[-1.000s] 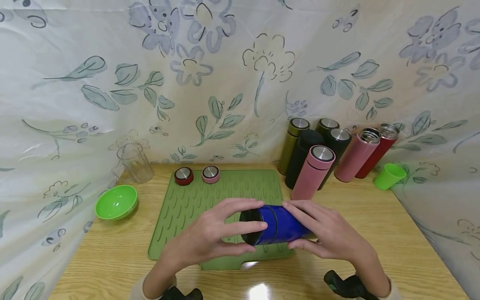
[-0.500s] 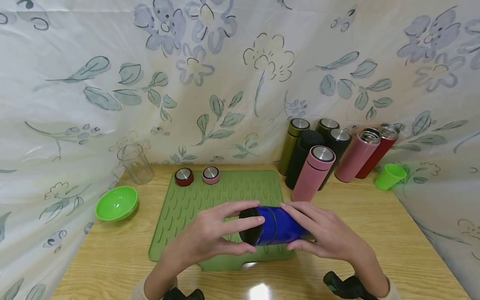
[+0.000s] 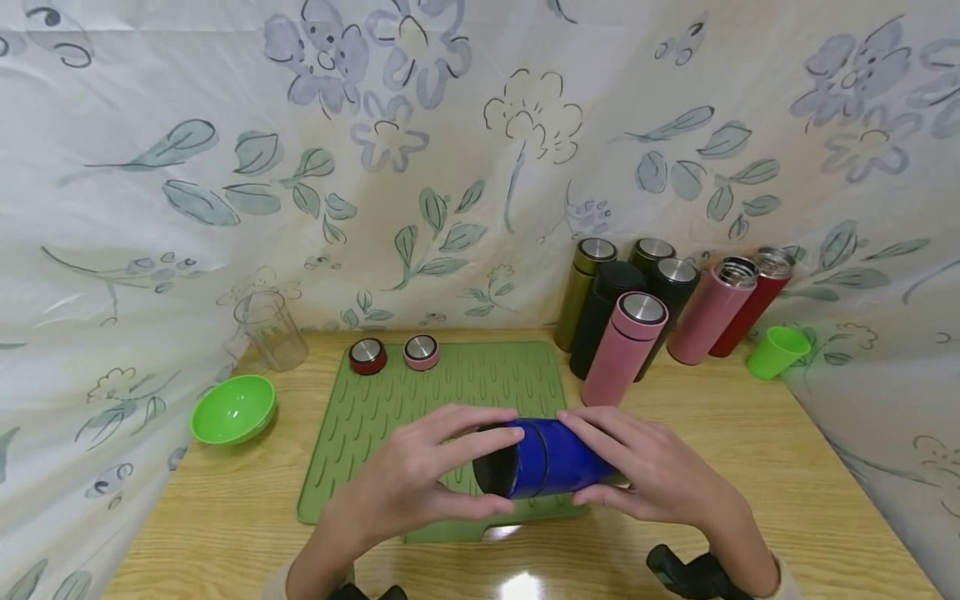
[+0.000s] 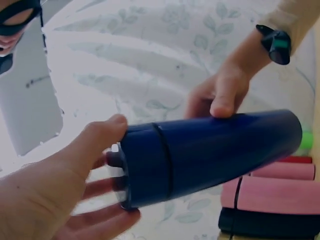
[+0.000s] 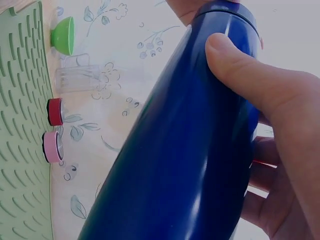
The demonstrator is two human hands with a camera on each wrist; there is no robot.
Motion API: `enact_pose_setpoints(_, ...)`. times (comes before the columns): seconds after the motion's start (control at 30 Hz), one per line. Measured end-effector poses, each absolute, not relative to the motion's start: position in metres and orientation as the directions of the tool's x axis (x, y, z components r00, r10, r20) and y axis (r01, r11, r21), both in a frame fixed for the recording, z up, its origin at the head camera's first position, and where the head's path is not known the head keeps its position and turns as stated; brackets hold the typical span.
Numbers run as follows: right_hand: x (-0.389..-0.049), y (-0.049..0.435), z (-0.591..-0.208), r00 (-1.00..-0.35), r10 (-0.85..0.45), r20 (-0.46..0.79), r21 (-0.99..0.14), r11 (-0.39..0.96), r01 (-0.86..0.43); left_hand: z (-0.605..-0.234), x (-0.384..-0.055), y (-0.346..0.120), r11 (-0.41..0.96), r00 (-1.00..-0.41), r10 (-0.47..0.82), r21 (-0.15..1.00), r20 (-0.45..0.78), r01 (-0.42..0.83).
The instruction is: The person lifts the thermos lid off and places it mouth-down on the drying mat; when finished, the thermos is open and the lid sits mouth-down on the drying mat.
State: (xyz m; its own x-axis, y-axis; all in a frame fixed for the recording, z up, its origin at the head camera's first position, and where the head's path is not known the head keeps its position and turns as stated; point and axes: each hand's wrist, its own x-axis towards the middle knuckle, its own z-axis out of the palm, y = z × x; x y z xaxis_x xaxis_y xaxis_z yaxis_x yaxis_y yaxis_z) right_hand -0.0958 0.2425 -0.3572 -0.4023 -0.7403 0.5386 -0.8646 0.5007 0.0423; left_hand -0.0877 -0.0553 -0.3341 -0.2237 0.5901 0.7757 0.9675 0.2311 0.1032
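Slick blue bottle [image 5: 170,135] above wood grain and ribbed matt green.

The bottle's coat is smooth and glossy, streaked with bright highlights; the bench [image 3: 720,442] is polished-looking grained wood with a sharp glare. The drying mat [image 3: 360,450] looks rubbery, dull and ridged. Brushed-looking metal tops the red lid [image 3: 367,357] and pink lid [image 3: 422,352]; the bowl [image 3: 234,408] is shiny plastic, the pitcher [image 3: 277,337] clear and smooth. The creased floral sheet [image 3: 450,208] could be cloth or plastic film.
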Motion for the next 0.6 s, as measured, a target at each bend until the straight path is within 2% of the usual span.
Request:
enact_pose_setpoints(0.2,-0.0958,0.2437,-0.3571,-0.403,-0.738,0.542,0.037,0.500,-0.865,-0.3337,-0.0861,-0.0549,0.219,-0.204,0.633,0.080,0.747,0.972)
enact_pose_setpoints(0.5,-0.0969,0.2448,-0.3587,-0.410,-0.735,0.540,0.030,0.503,-0.864,-0.3350,-0.0797,-0.0546,0.293,-0.298,0.634,0.135,0.713,0.947)
enact_pose_setpoints(0.6,-0.0967,0.2449,-0.3583,-0.408,-0.734,0.543,0.046,0.512,-0.858,-0.3345,-0.0785,-0.0562,0.297,-0.310,0.656,0.141,0.688,0.944)
